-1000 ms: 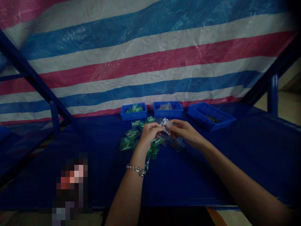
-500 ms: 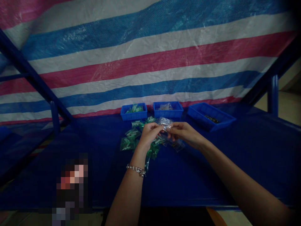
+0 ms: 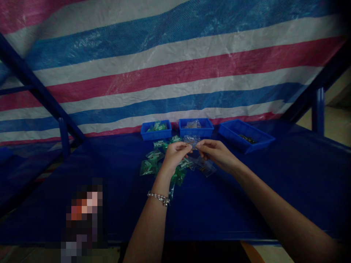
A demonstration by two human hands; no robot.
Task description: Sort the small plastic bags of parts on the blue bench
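Both of my hands pinch a small clear plastic bag (image 3: 192,140) held just above the blue table. My left hand (image 3: 175,155), with a bracelet on its wrist, grips the bag's left edge. My right hand (image 3: 215,153) grips its right edge, fingers closed. Beneath the hands lies a loose pile of green-filled small bags (image 3: 153,160) and a few clear bags (image 3: 205,167). What is inside the held bag is too dim to make out.
Three blue trays stand along the back: left tray (image 3: 155,134) with green bags, middle tray (image 3: 195,131) with clear bags, right tray (image 3: 245,137) with small dark parts. A striped tarp hangs behind. Blue frame posts (image 3: 318,109) flank the table (image 3: 274,190). A pixelated patch sits lower left.
The clear bag has risen slightly and been stretched flatter between my two hands; both hands shifted a little upward. The piles and trays have not moved.
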